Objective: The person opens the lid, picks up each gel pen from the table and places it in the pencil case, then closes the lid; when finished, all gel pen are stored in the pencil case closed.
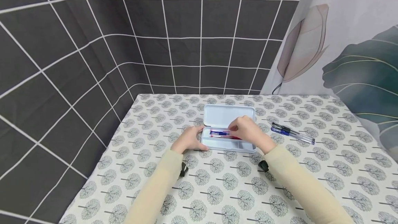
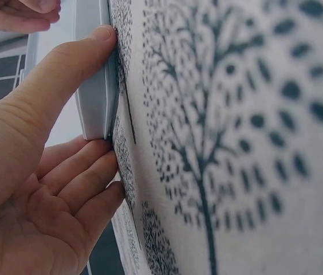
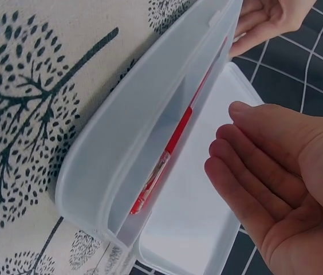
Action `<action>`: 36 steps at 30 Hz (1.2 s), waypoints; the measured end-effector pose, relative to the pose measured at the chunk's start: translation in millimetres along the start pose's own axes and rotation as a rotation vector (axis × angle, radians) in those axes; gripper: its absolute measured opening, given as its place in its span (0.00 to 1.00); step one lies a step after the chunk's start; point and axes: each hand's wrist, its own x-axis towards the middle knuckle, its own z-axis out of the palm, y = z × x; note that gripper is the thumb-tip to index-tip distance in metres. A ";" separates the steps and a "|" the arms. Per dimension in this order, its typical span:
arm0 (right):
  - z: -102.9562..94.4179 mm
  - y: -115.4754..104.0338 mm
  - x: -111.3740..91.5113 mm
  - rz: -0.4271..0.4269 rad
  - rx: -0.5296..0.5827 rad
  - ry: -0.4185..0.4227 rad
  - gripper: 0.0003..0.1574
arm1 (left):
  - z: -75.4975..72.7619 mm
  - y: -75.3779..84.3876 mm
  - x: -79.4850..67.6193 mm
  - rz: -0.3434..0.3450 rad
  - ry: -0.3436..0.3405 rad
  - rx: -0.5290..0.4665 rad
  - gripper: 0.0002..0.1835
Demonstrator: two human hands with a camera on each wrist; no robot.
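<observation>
A light blue pencil case point(image 1: 222, 144) lies with its lid point(image 1: 229, 114) raised at the back. My left hand point(image 1: 189, 139) holds its left end; in the left wrist view the thumb point(image 2: 70, 77) presses the front edge and the fingers lie against the end wall. Inside the case are a blue pen point(image 1: 219, 133) and a red pen point(image 3: 176, 134). Above them is my right hand point(image 1: 245, 129), its fingers point(image 3: 253, 166) together and lightly bent, with nothing seen between thumb and fingertips. That hand covers part of the case in the head view.
To the right of the case, a black pen point(image 1: 281, 128) and a blue pen point(image 1: 292, 134) with clear barrels lie side by side on the tree-print tablecloth point(image 1: 217, 189). A dark grid-patterned curtain point(image 1: 183, 51) hangs behind the table and along its left.
</observation>
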 end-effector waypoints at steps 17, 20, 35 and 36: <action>-34.4 9.7 -9.7 0.105 -0.012 0.031 0.14 | -0.5 -0.2 0.9 -0.019 -0.005 0.010 0.58; -38.3 13.2 -12.7 0.100 -0.018 0.053 0.13 | -0.7 -0.3 1.0 -0.009 -0.005 0.011 0.57; -49.4 31.2 -23.3 0.091 -0.032 0.085 0.11 | 0.5 0.3 1.2 0.004 0.001 0.010 0.57; -49.4 32.8 -24.3 0.096 -0.026 0.085 0.11 | 0.5 0.3 1.1 0.004 0.002 0.011 0.57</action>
